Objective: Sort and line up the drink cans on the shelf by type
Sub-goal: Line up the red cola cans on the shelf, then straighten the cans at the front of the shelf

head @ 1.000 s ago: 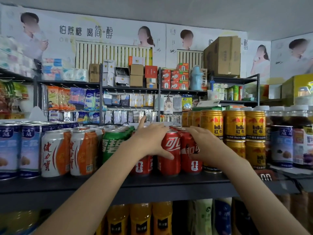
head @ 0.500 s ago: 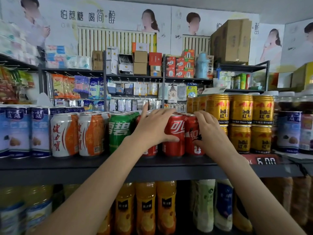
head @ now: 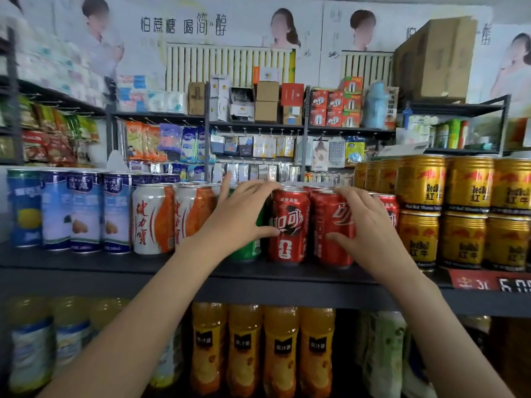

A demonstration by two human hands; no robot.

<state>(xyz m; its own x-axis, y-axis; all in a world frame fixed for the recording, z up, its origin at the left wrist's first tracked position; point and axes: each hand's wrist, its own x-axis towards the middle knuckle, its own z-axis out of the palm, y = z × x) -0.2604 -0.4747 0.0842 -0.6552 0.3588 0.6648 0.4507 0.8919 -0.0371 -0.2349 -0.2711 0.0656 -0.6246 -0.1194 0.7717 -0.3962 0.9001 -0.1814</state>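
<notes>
Two hands square up the red cans [head: 290, 225]: left hand [head: 241, 216] grips one, right hand [head: 365, 225] another. Next, judging by the row, nudge them flush.

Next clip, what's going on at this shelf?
A person is straightening drink cans on a store shelf. The left hand wraps the left front red cola can, covering most of a green can beside it. The right hand grips the next red can. Orange-and-white cans and blue cans stand to the left, gold cans stacked two high to the right.
</notes>
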